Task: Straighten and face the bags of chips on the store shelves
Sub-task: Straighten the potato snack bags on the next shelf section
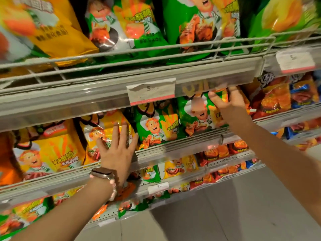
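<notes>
Your left hand [116,150], a watch [102,173] on its wrist, lies flat with fingers spread against a yellow chip bag [106,129] on the middle shelf [173,146]. Your right hand [229,101] reaches higher, fingers seemingly curled round the top of a green chip bag [196,113]. Two green bags and two yellow ones stand on that shelf.

We see a tiered grey metal store shelf [97,108] with wire rails along each front edge. On its top tier stand a yellow chip bag [57,32] and glossy green chip bags [194,25]. On the middle tier a row of yellow bags [52,153] gives way to green ones [156,127], then red-orange bags [272,98]. White paper price tags [151,92] sit in the clear front strips.
</notes>
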